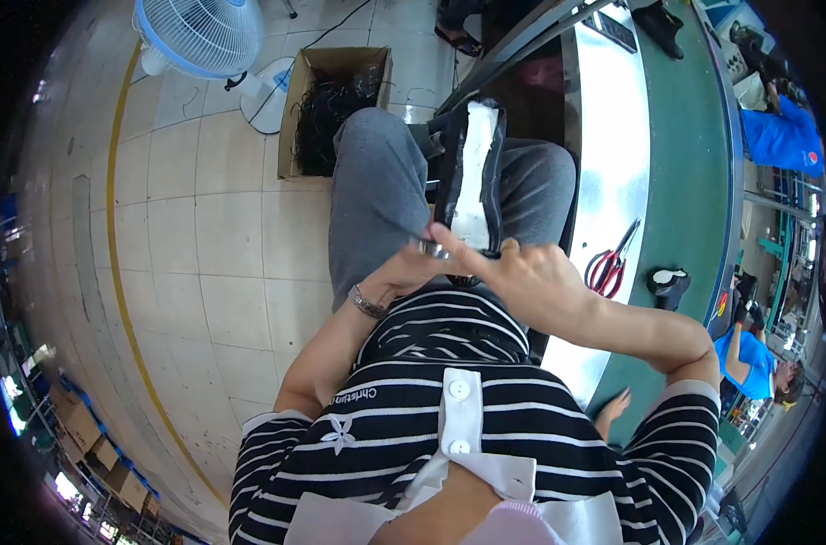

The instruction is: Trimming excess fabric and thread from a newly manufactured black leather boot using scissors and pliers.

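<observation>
Upright between my knees stands a black shoe upper (448, 159) with its white underside (473, 173) facing up. At its near end my two hands meet. My left hand (411, 269), with a metal-banded watch or bracelet (367, 302) at the wrist, is closed around something hidden. A small shiny metal piece (433, 248) shows at its fingers, with a thin dark edge pointing away to the left. My right hand (533, 280) has one finger stretched toward that metal piece, its other fingers curled. What it grips, if anything, is hidden.
To the right runs a metal bench edge (610, 127) beside a green conveyor belt (686, 173). Red-handled scissors (607, 272) and a dark shoe (668, 285) lie there. Ahead left are a carton of black scraps (334, 113) and a fan (204, 36). Co-workers in blue sit across.
</observation>
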Tool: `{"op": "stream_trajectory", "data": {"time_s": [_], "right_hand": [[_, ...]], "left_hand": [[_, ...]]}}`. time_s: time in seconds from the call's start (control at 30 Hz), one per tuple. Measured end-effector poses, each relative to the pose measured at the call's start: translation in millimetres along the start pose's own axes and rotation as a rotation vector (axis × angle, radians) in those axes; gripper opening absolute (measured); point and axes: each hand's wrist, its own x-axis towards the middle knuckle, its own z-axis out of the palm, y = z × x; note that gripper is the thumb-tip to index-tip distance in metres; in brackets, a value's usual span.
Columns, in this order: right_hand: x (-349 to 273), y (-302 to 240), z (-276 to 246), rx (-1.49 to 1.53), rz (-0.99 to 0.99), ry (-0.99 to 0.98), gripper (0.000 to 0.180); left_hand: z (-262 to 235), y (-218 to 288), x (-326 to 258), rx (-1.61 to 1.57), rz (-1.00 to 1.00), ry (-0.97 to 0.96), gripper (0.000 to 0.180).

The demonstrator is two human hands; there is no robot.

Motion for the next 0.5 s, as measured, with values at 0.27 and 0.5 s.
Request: {"op": "stream_trajectory", "data": {"time_s": [0.27,0.5], "right_hand": [[1.5,15.7,13.0,0.118,0.045,0.032,0.068],[5.3,19.9,27.4,0.124,0.057,0.138,0.081]], "left_hand": [[-10.5,-10.1,8.5,0.158,0.062,-0.066,0.04],[2.9,5.4,6.8,0.167,-0.02,-0.038,0.029]]}}
